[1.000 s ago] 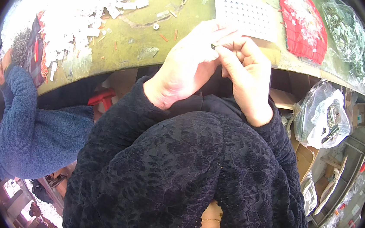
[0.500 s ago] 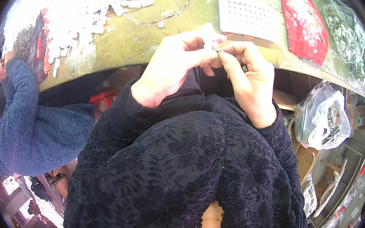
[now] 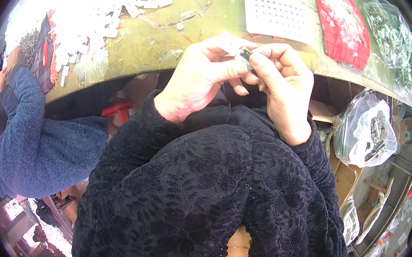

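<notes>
Both of my hands meet over the near edge of the table. Between the thumb and fingers of my left hand (image 3: 203, 74) is a small white piece (image 3: 230, 46), washed out by bright light. My right hand (image 3: 282, 81) pinches a small dark green piece (image 3: 245, 54) that looks like a little circuit board. The green piece lies right against the white one; whether it sits inside it I cannot tell. Beyond my fingers lies a white sheet (image 3: 278, 16) with rows of small grey marks.
Many white pieces (image 3: 109, 32) lie heaped on the green table at left. A red cloth (image 3: 342, 52) with small clear bits and a plastic bag of green parts (image 3: 400, 60) lie at right. Another clear bag (image 3: 367, 133) hangs below. A co-worker's blue sleeve (image 3: 25, 93) is at left.
The dark green piece now shows between my hands, where before my fingertips nearly covered it. My right hand has tilted and shifted slightly; my left hand has moved a little right.
</notes>
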Motion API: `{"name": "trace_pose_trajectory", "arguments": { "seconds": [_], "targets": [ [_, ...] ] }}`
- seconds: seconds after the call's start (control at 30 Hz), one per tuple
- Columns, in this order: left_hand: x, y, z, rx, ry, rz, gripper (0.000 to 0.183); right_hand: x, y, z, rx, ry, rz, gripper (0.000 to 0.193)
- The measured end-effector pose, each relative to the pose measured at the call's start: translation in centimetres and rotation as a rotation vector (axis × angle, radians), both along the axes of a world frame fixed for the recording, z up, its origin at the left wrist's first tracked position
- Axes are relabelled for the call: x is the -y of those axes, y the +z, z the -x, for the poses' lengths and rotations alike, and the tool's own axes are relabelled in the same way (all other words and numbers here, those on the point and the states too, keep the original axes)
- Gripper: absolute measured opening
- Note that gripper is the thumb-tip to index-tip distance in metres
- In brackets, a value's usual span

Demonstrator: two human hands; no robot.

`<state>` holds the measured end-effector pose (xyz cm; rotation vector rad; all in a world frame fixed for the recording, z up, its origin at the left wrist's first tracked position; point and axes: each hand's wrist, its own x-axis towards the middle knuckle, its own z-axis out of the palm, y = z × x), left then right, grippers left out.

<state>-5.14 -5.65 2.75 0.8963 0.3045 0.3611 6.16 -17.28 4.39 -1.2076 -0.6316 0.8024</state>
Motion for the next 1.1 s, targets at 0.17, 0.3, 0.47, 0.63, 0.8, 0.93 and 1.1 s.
{"name": "trace_pose_trajectory", "arguments": {
  "seconds": [0.17, 0.3, 0.47, 0.63, 0.8, 0.93, 1.1],
  "targets": [
    [0.0, -0.1, -0.1, 0.082, 0.042, -0.03, 0.023, 0.3, 0.4, 0.2, 0.056, 0.003, 0.018, 0.008],
    [-0.2, -0.4, 0.0, 0.093, 0.043, -0.147, 0.022, 0.7, 0.4, 0.1, 0.059, 0.026, -0.003, 0.008],
    [-0.4, -0.6, 0.1, 0.064, 0.066, -0.254, 0.019, 0.6, -0.3, -0.4, 0.003, 0.078, -0.01, 0.009],
    [-0.2, -0.7, 0.2, 0.044, 0.112, -0.284, 0.016, 0.2, -0.5, -1.5, -0.177, 0.228, -0.038, 0.012],
    [-0.1, -0.8, 0.2, 0.023, 0.126, -0.3, 0.016, 0.6, -0.4, -0.5, 0.211, 0.104, 0.105, 0.015],
    [0.0, -0.8, -0.1, 0.109, 0.125, -0.251, 0.015, 0.4, -1.2, 0.4, 0.614, -0.007, 0.005, 0.02],
    [0.3, -0.6, -0.5, 0.07, 0.169, -0.038, 0.011, -0.4, -2.2, 0.2, 0.733, -0.084, -0.054, 0.021]
  ]
}}
